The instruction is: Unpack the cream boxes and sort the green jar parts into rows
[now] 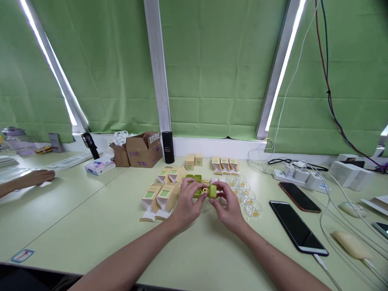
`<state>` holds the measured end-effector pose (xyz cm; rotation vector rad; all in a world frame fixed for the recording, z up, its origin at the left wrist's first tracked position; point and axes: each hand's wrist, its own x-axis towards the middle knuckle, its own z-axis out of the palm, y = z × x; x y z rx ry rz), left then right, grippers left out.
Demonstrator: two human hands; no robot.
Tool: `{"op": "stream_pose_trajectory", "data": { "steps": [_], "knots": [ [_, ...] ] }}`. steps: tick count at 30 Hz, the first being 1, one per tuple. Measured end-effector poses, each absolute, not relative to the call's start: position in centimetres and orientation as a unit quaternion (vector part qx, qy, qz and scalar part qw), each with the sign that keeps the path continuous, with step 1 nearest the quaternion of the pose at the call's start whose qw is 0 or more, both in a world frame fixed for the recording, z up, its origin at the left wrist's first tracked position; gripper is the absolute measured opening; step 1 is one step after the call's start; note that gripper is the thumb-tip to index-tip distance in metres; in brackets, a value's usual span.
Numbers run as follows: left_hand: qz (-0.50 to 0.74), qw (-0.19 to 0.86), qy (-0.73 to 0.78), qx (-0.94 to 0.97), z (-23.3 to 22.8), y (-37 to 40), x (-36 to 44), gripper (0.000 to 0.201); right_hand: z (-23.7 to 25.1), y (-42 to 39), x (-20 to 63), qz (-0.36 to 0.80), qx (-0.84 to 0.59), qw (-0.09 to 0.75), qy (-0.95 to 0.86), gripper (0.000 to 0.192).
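Note:
Between my two hands, above the table, is a small shiny green case with a pale yellow ring on its left side. My right hand grips the case between thumb and fingers. At the ring, my left hand is closed in a pinch. Behind the hands lie more green cases, partly hidden by my left fingers. Left of them, several beige cartons with green labels lie with flaps open. Clear plastic pieces with yellow dots sit just right of my right hand.
More small cartons stand behind. A cardboard box and black cylinder are at the back. Phones, cables and a power strip occupy the right. Another person's hand rests at far left.

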<state>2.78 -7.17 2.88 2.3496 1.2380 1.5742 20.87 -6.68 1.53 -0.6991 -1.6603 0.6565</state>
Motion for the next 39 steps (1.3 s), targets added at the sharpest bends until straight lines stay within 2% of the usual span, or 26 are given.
{"op": "stream_pose_trajectory", "data": {
  "steps": [13, 26, 39],
  "knots": [
    [0.503, 0.010, 0.417, 0.757, 3.0, -7.4, 2.7, 0.011, 0.9, -6.2, 20.9, 0.287, -0.299, 0.575, -0.706, 0.038],
    [0.536, 0.108, 0.395, 0.738, 2.5, -7.1, 2.6, 0.007, 0.7, -6.2, 20.9, 0.290, -0.286, 0.568, -0.715, 0.039],
    [0.535, 0.148, 0.387, 0.737, 2.1, -6.9, 2.4, 0.010, 0.6, -6.0, 21.0, 0.290, -0.282, 0.556, -0.726, 0.039]
  ]
}}
